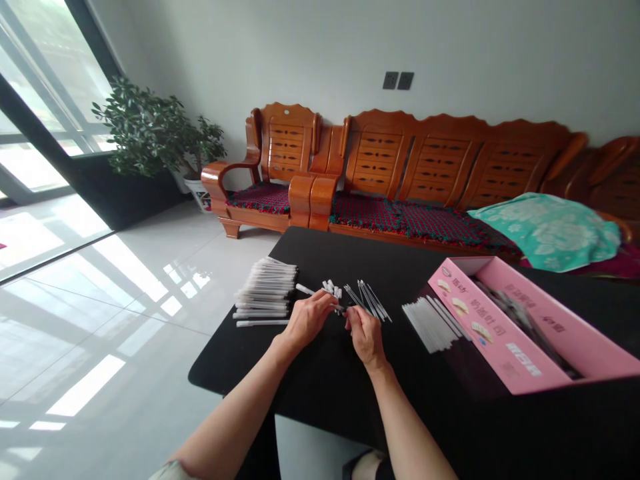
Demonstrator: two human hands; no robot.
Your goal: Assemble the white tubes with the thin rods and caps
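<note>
My left hand (311,316) is closed around a white pen (304,289), whose pale end sticks out to the upper left. My right hand (366,331) pinches close to the pen's dark end; what lies between those fingertips is too small and hidden to name. Just beyond the hands lies a small heap of white pen caps (331,287). Thin pen refills (371,300) are spread beside it to the right. On the left, a stack of white pens (266,287) lies in rows. Clear, pale pen barrels (431,325) lie side by side farther right.
A pink open box (500,333) with dark pieces inside stands on the right of the black table (320,250). Behind the table is a wooden sofa (435,160) with a turquoise cloth (555,230) on it. A potted plant (155,133) stands at the back left.
</note>
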